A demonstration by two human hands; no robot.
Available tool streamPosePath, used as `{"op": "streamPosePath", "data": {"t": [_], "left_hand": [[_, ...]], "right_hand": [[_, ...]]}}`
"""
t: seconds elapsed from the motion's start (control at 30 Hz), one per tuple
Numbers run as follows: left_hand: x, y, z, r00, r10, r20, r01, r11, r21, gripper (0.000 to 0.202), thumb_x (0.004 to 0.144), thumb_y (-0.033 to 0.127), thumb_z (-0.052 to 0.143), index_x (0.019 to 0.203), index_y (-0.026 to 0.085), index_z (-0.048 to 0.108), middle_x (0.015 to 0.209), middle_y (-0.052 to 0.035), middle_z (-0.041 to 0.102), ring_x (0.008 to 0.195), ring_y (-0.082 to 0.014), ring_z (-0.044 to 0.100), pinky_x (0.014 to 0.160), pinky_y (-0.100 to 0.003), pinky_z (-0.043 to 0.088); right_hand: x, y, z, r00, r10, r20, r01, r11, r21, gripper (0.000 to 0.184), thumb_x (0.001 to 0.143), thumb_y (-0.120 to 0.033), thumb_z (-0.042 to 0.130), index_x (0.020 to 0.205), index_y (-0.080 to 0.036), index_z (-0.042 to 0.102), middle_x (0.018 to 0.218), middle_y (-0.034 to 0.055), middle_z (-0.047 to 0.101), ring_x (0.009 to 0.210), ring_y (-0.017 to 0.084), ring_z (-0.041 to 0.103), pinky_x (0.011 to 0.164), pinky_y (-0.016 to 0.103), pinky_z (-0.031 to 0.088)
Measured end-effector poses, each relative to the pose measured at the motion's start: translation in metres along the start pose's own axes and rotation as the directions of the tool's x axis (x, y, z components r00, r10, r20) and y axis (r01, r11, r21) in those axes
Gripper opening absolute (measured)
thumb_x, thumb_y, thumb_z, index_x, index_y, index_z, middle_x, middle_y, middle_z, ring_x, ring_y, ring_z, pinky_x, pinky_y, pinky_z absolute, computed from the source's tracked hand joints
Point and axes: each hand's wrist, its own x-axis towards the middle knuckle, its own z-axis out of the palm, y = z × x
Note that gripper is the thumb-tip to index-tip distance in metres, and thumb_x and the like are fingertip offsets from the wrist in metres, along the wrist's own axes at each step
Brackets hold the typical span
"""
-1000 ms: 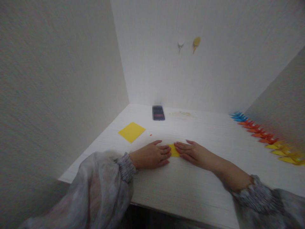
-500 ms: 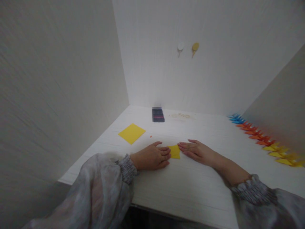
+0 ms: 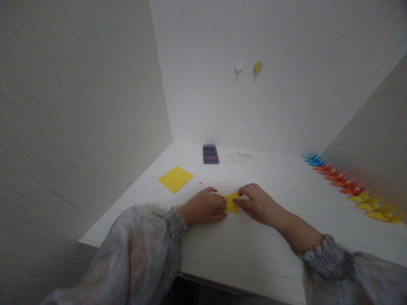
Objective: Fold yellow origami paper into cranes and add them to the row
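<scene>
A small folded piece of yellow paper (image 3: 231, 207) lies on the white table between my two hands. At its left side, my left hand (image 3: 208, 207) rests palm down, with bent fingers and thumb holding the paper and covering that end. My right hand (image 3: 259, 203) has its fingers curled at the right edge, the tips closed on the paper. Crease lines show on the part between the hands. A flat yellow paper square (image 3: 176, 179) lies apart, beyond my left hand.
A dark pixelated object (image 3: 210, 154) stands near the back wall. Several folded paper figures, blue (image 3: 314, 159), orange (image 3: 338, 178) and yellow (image 3: 375, 206), line the right side. An orange scrap (image 3: 200, 183) lies mid-table. Two hooks, white (image 3: 238, 66) and yellow (image 3: 257, 67), are on the wall.
The fingers of my right hand have gone from stretched out flat to curled, and grip the paper's right edge. My left hand stays at the left side, its fingers slightly more bent.
</scene>
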Motion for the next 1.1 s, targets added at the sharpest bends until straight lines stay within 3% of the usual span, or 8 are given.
{"op": "streamPosePath", "data": {"t": [0.1, 0.23, 0.37, 0.47, 0.6, 0.7, 0.8, 1.1], "left_hand": [[-0.001, -0.003, 0.002, 1.0, -0.006, 0.004, 0.006, 1.0, -0.006, 0.026, 0.077, 0.034, 0.051, 0.098, 0.021, 0.058, 0.095, -0.0033, 0.066, 0.087, -0.0148, 0.059, 0.095, -0.035, 0.03], [-0.002, -0.005, 0.002, 1.0, -0.02, -0.009, 0.02, 0.999, -0.026, 0.04, 0.073, 0.041, 0.055, 0.107, 0.02, 0.055, 0.098, -0.0057, 0.064, 0.088, -0.0171, 0.058, 0.093, -0.037, 0.032], [-0.004, -0.008, 0.003, 0.997, -0.016, -0.07, 0.012, 0.998, -0.066, 0.057, 0.066, 0.044, 0.062, 0.117, 0.02, 0.05, 0.11, -0.0085, 0.059, 0.099, -0.0208, 0.053, 0.089, -0.037, 0.037], [-0.005, -0.011, 0.007, 0.988, -0.058, -0.142, 0.034, 0.986, -0.162, 0.041, 0.074, 0.036, 0.056, 0.111, 0.02, 0.055, 0.108, -0.0086, 0.06, 0.099, -0.0189, 0.053, 0.087, -0.034, 0.04], [0.0, -0.011, 0.014, 0.928, -0.335, -0.165, 0.226, 0.856, -0.465, 0.023, 0.079, 0.032, 0.049, 0.088, 0.017, 0.065, 0.084, -0.0051, 0.067, 0.075, -0.0135, 0.059, 0.07, -0.027, 0.046], [0.008, -0.007, 0.018, 0.838, -0.537, -0.093, 0.305, 0.605, -0.736, 0.024, 0.072, 0.037, 0.058, 0.079, 0.015, 0.065, 0.072, -0.0035, 0.067, 0.063, -0.0121, 0.058, 0.06, -0.024, 0.045], [0.015, -0.002, 0.021, 0.812, -0.584, 0.003, 0.26, 0.357, -0.897, 0.025, 0.066, 0.036, 0.064, 0.078, 0.014, 0.065, 0.071, -0.0026, 0.066, 0.061, -0.0109, 0.057, 0.057, -0.022, 0.043], [0.017, -0.004, 0.02, 0.747, -0.664, 0.04, 0.131, 0.088, -0.987, 0.028, 0.062, 0.027, 0.069, 0.084, 0.012, 0.061, 0.074, -0.0031, 0.066, 0.066, -0.0112, 0.06, 0.066, -0.025, 0.047]], "right_hand": [[0.004, -0.003, 0.004, 0.998, -0.067, -0.016, 0.067, 0.997, -0.033, 0.022, 0.086, -0.019, 0.042, 0.093, -0.018, 0.064, 0.097, 0.0089, 0.062, 0.091, 0.02, 0.053, 0.082, 0.039, 0.041], [0.003, -0.004, 0.01, 0.988, -0.135, 0.075, 0.136, 0.991, -0.004, 0.025, 0.088, -0.019, 0.04, 0.1, -0.017, 0.061, 0.094, 0.0079, 0.065, 0.088, 0.018, 0.057, 0.082, 0.037, 0.044], [0.0, -0.004, 0.012, 0.996, 0.008, 0.091, -0.016, 0.996, 0.085, 0.026, 0.086, -0.019, 0.041, 0.104, -0.017, 0.06, 0.098, 0.0076, 0.065, 0.086, 0.018, 0.059, 0.076, 0.033, 0.048], [0.0, -0.008, 0.011, 0.994, 0.076, 0.076, -0.088, 0.98, 0.178, 0.026, 0.085, -0.017, 0.041, 0.104, -0.017, 0.059, 0.096, 0.0079, 0.065, 0.085, 0.018, 0.058, 0.075, 0.033, 0.048], [0.007, -0.018, 0.005, 0.982, 0.187, 0.008, -0.178, 0.92, 0.348, 0.025, 0.086, -0.019, 0.038, 0.097, -0.016, 0.06, 0.087, 0.0085, 0.065, 0.082, 0.017, 0.057, 0.076, 0.032, 0.046], [0.012, -0.026, -0.001, 0.926, 0.374, 0.048, -0.343, 0.783, 0.519, 0.028, 0.088, -0.025, 0.034, 0.092, -0.017, 0.061, 0.082, 0.0064, 0.065, 0.074, 0.015, 0.057, 0.067, 0.027, 0.045], [0.015, -0.029, -0.001, 0.857, 0.511, 0.061, -0.411, 0.609, 0.678, 0.029, 0.086, -0.034, 0.039, 0.083, -0.017, 0.062, 0.075, 0.0044, 0.063, 0.067, 0.014, 0.056, 0.059, 0.025, 0.044], [0.016, -0.033, 0.013, 0.653, 0.688, 0.317, -0.417, -0.024, 0.909, 0.017, 0.069, -0.035, 0.061, 0.079, -0.021, 0.062, 0.068, -0.0011, 0.064, 0.055, 0.013, 0.059, 0.053, 0.027, 0.05]]}}
